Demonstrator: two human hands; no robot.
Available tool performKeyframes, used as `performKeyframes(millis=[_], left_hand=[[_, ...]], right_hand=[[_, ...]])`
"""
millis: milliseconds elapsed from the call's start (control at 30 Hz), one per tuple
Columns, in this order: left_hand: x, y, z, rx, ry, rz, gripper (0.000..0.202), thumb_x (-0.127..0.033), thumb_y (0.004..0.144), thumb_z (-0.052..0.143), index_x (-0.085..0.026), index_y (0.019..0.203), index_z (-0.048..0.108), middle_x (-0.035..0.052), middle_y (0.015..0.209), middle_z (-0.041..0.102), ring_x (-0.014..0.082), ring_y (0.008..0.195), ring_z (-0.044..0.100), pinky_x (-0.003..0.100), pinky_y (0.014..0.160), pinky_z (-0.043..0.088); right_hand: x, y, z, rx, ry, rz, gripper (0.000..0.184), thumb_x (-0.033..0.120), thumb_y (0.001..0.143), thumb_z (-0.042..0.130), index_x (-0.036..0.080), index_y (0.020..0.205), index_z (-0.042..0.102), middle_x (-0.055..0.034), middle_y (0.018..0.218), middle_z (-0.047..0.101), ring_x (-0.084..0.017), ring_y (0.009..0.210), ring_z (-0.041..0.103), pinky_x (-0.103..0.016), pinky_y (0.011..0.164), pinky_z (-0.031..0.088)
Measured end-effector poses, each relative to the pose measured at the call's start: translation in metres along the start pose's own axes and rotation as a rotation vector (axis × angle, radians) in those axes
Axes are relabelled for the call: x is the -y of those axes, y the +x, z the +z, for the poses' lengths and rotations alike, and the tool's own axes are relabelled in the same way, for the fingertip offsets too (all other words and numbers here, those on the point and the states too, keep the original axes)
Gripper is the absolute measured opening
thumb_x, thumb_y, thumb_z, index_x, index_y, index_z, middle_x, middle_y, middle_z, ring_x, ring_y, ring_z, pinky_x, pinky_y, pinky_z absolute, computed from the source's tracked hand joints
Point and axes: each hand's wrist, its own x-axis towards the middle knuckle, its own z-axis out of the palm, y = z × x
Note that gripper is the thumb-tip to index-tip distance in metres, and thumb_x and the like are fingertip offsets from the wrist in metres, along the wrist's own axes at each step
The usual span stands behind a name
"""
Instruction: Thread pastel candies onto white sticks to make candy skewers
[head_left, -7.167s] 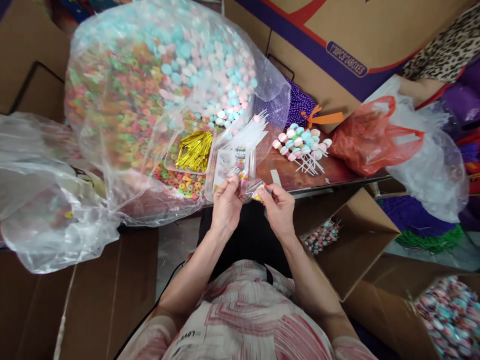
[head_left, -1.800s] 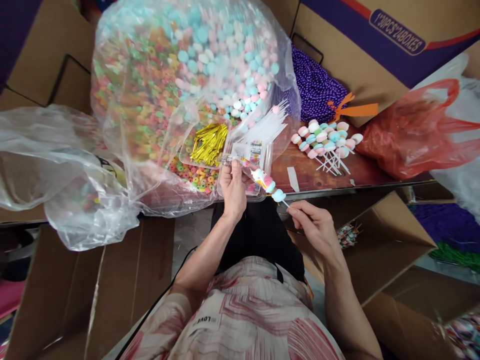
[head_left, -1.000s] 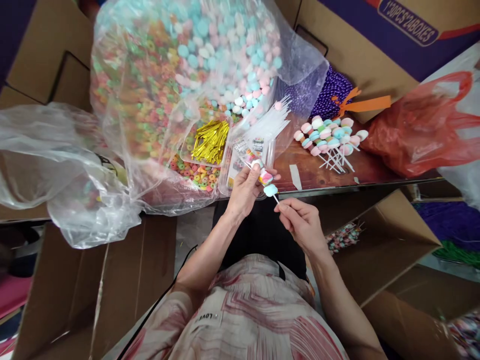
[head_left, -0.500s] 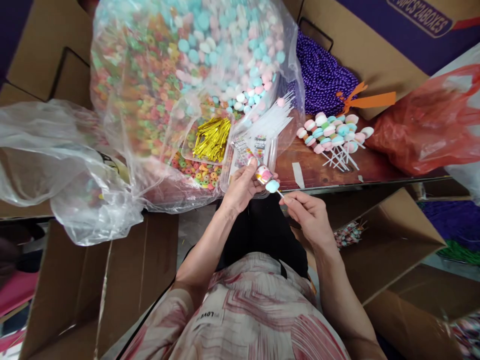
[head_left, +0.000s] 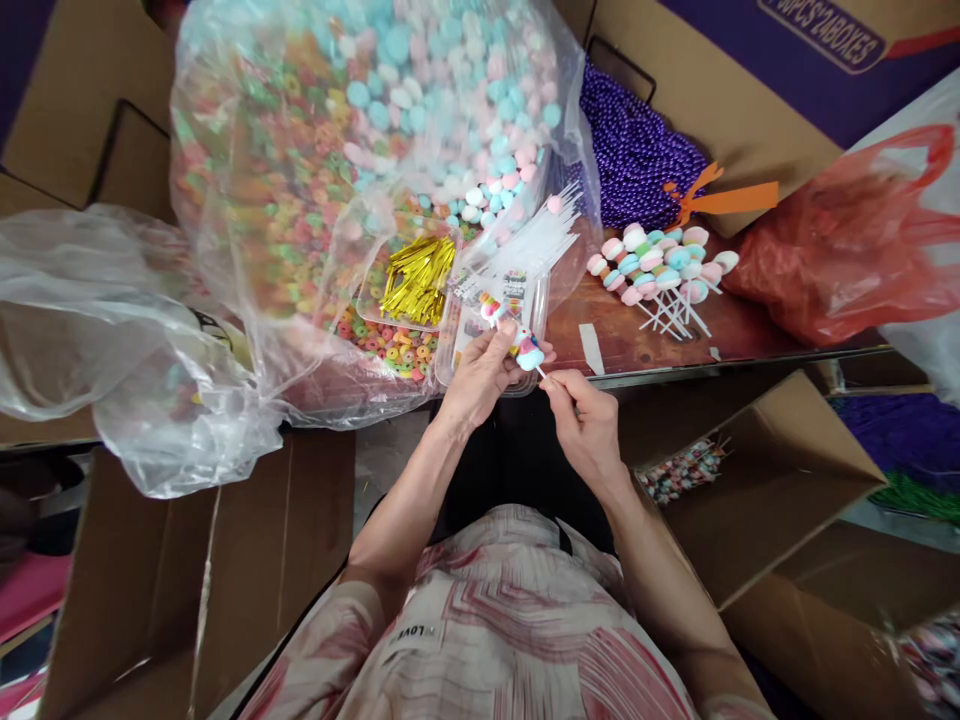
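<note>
My left hand point(head_left: 480, 375) is closed around a small candy skewer point(head_left: 530, 356), thumb on top, beside what looks like a printed clear wrapper whose edges I cannot make out. A pale blue marshmallow shows at the skewer's lower end; colourful candy point(head_left: 491, 308) peeks out beyond my thumb. My right hand point(head_left: 589, 415) pinches the white stick just below the marshmallow. Under my left hand lies a clear plastic tray point(head_left: 541, 315) with printed wrappers and a sheaf of white sticks point(head_left: 544, 235). Gold twist ties point(head_left: 418, 280) fill another clear tray to its left.
A large clear bag point(head_left: 360, 110) of ring candies and marshmallows covers the table's left. Finished-looking marshmallow skewers point(head_left: 664, 265) lie at right, near purple bead strands point(head_left: 634, 150) and a red plastic bag point(head_left: 840, 240). Open cardboard boxes point(head_left: 795, 490) flank my lap below the table edge.
My right hand has moved left and slightly up, pushing the skewer further through my left hand. Its candy end now shows beyond my left thumb. The view has shifted slightly.
</note>
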Motion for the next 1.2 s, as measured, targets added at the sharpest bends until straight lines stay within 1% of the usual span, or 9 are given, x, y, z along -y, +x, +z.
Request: performKeyframes(millis=[67, 167, 333, 467, 667, 800, 933, 1067, 1200], left_hand=[[-0.006, 0.001, -0.003, -0.01, -0.009, 0.004, 0.034, -0.048, 0.087, 0.08, -0.014, 0.086, 0.071, 0.0127, 0.089, 0.082, 0.029, 0.101, 0.08, 0.036, 0.085, 0.065], [-0.013, 0.005, -0.008, -0.021, -0.047, 0.028, 0.032, -0.047, 0.091, 0.075, -0.016, 0.09, 0.071, 0.0126, 0.094, 0.082, 0.0282, 0.102, 0.08, 0.035, 0.083, 0.065], [-0.013, 0.01, -0.013, 0.02, -0.085, -0.043, 0.038, -0.053, 0.095, 0.067, -0.016, 0.088, 0.071, 0.0133, 0.094, 0.082, 0.0303, 0.105, 0.079, 0.035, 0.081, 0.066], [-0.009, 0.01, -0.013, 0.023, -0.084, -0.039, 0.038, -0.052, 0.093, 0.071, -0.015, 0.087, 0.07, 0.0127, 0.092, 0.082, 0.0298, 0.103, 0.08, 0.036, 0.082, 0.066], [-0.003, 0.004, -0.006, -0.025, -0.065, 0.051, 0.032, -0.047, 0.087, 0.079, -0.016, 0.085, 0.07, 0.0098, 0.091, 0.081, 0.0273, 0.102, 0.08, 0.033, 0.081, 0.065], [-0.002, 0.003, -0.006, 0.012, -0.045, 0.101, 0.029, -0.045, 0.087, 0.08, -0.018, 0.083, 0.071, 0.0069, 0.09, 0.08, 0.0242, 0.1, 0.08, 0.031, 0.082, 0.064], [-0.005, 0.007, -0.01, 0.009, -0.034, 0.08, 0.03, -0.045, 0.09, 0.076, -0.017, 0.083, 0.071, 0.0077, 0.086, 0.079, 0.024, 0.098, 0.08, 0.031, 0.083, 0.064], [-0.008, 0.011, -0.011, -0.088, -0.075, 0.115, 0.027, -0.042, 0.09, 0.077, -0.017, 0.085, 0.069, 0.0089, 0.09, 0.08, 0.0248, 0.102, 0.079, 0.032, 0.083, 0.063], [-0.004, 0.012, -0.007, -0.142, -0.136, 0.16, 0.024, -0.04, 0.093, 0.074, -0.019, 0.084, 0.065, 0.0069, 0.095, 0.08, 0.025, 0.109, 0.077, 0.031, 0.083, 0.062]], right_hand=[[0.001, 0.0, 0.0, 0.027, 0.022, 0.013, 0.023, 0.035, 0.099, 0.056, 0.02, 0.083, 0.065, 0.0037, 0.064, 0.052, -0.01, 0.056, 0.042, -0.026, 0.058, 0.036], [0.001, -0.001, -0.007, 0.087, 0.126, 0.117, 0.025, 0.038, 0.098, 0.057, 0.02, 0.084, 0.068, 0.0042, 0.061, 0.051, -0.01, 0.055, 0.043, -0.026, 0.056, 0.035], [0.0, 0.003, -0.018, 0.247, 0.455, 0.32, 0.03, 0.044, 0.096, 0.063, 0.019, 0.083, 0.07, 0.0083, 0.047, 0.04, -0.008, 0.044, 0.032, -0.026, 0.049, 0.025], [0.001, 0.006, -0.017, 0.229, 0.494, 0.344, 0.027, 0.042, 0.094, 0.067, 0.018, 0.081, 0.071, 0.0088, 0.047, 0.038, -0.008, 0.045, 0.03, -0.026, 0.049, 0.023], [0.004, 0.004, -0.001, 0.11, 0.182, 0.166, 0.025, 0.037, 0.098, 0.057, 0.021, 0.08, 0.066, 0.0054, 0.055, 0.048, -0.01, 0.051, 0.041, -0.026, 0.052, 0.032], [-0.005, 0.005, 0.01, 0.038, -0.03, -0.047, 0.023, 0.032, 0.101, 0.053, 0.021, 0.084, 0.064, 0.003, 0.064, 0.055, -0.011, 0.055, 0.046, -0.027, 0.058, 0.038], [-0.015, 0.005, 0.014, 0.006, -0.239, -0.242, 0.024, 0.027, 0.104, 0.048, 0.021, 0.09, 0.066, -0.0016, 0.073, 0.066, -0.013, 0.06, 0.055, -0.028, 0.064, 0.042], [-0.018, 0.002, 0.015, -0.043, -0.433, -0.405, 0.025, 0.023, 0.105, 0.048, 0.02, 0.09, 0.068, -0.0034, 0.07, 0.068, -0.015, 0.06, 0.058, -0.031, 0.065, 0.041], [-0.017, 0.001, 0.019, -0.099, -0.505, -0.471, 0.027, 0.02, 0.105, 0.048, 0.02, 0.087, 0.068, -0.0028, 0.064, 0.067, -0.014, 0.056, 0.055, -0.032, 0.064, 0.038]])
